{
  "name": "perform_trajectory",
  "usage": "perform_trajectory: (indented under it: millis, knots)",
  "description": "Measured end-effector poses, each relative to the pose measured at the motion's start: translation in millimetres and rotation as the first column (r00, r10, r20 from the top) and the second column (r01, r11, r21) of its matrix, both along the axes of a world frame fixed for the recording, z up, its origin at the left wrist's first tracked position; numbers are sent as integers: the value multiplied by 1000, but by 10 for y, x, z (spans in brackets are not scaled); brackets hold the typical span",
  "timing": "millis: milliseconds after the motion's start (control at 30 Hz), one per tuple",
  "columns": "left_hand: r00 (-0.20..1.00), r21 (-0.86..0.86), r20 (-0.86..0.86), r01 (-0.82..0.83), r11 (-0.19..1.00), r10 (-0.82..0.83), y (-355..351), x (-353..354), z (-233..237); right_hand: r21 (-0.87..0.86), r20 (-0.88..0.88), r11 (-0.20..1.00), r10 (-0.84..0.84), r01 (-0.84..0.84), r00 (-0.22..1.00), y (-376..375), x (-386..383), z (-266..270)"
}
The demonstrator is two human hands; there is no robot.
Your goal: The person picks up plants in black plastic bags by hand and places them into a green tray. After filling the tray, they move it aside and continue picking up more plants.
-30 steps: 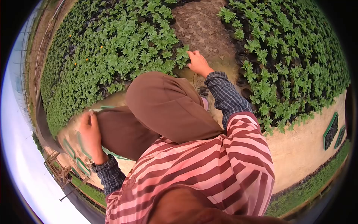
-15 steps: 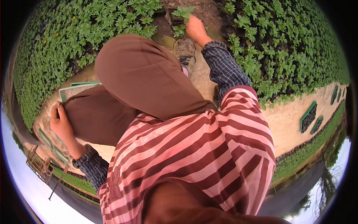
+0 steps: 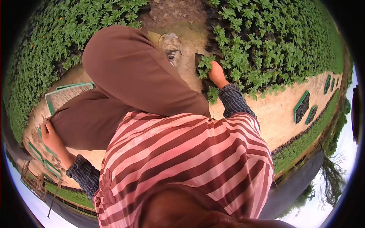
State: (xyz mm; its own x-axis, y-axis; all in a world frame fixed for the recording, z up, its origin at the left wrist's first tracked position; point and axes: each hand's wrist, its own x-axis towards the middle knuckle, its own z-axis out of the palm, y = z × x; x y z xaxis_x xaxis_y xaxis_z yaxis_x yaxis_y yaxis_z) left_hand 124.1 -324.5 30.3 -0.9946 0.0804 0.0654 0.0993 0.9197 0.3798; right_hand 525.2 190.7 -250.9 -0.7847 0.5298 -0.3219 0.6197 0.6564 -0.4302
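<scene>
My right hand (image 3: 218, 75) is closed on a small green seedling (image 3: 205, 64) in a dark bag, at the left edge of the right-hand block of plants (image 3: 262, 49). Its fingers are pinched at the leaves. My left hand (image 3: 51, 137) rests by my knee at the left, its fingers bent together near the brown trouser cloth (image 3: 81, 125); whatever they may hold is too small to make out. A green-rimmed crate (image 3: 70, 95) lies just above that knee.
Another dense block of green plants (image 3: 76, 34) fills the upper left. Bare soil (image 3: 186, 22) runs between the blocks, with my shoe (image 3: 171, 43) on it. Green trays with dark contents (image 3: 301, 106) lie on the pale ground at the right. More green trays (image 3: 52, 169) lie at lower left.
My right hand has moved from the soil gap down to the edge of the right-hand block, with a seedling at its fingers. The whole view has shifted slightly; my left hand stays by the knee.
</scene>
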Motion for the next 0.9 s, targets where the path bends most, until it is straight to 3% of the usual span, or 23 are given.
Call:
perform_trajectory:
  millis: [133, 167, 233, 300, 367, 433, 500, 567, 767, 833, 900]
  knots:
    - [1000, -2, 10, 5, 1000, -5, 78, 37, 49, -14, 231, 1000, 26, -23, 973, 8, 68, 66]
    - [1000, -4, -10, -1, 1000, 1, 133, 74, 83, -15, 211, 999, 32, -29, 977, 68, 46, 72]
    - [998, -77, 4, -66, 995, 66, 218, 96, 122, -82, 475, 976, 217, -202, 853, 209, -163, 97]
    - [996, -60, -65, -73, 996, 69, 212, 95, 111, -79, 586, 970, 232, -230, 777, 291, -533, 270]
    - [999, -52, -34, -25, 998, 24, 283, 118, 151, -5, 481, 960, 248, -280, 841, 350, -859, 346]
    - [998, -21, -58, -9, 1000, 7, 270, 98, 106, 123, 106, 969, 201, -213, 974, 311, -1300, 368]
    - [999, 82, -47, 18, 996, -15, 232, 54, 65, -26, -199, 992, 112, -120, 974, 197, -1827, 349]
    - [999, 37, -44, 6, 999, -5, 299, 37, 111, -156, -234, 981, 74, -113, 969, 23, -2359, 303]
    - [1000, 63, 18, 4, 998, -6, 347, 1, 110, -214, -349, 965, 70, -153, 935, -522, -3492, -234]
    - [999, 11, 39, -14, 1000, 13, 426, 11, 165, -105, -236, 986, 102, -130, 966, -629, -3676, -449]
    - [999, 15, 45, -21, 1000, 20, 396, 14, 146, -34, -268, 990, 126, -140, 955, -625, -3756, -542]
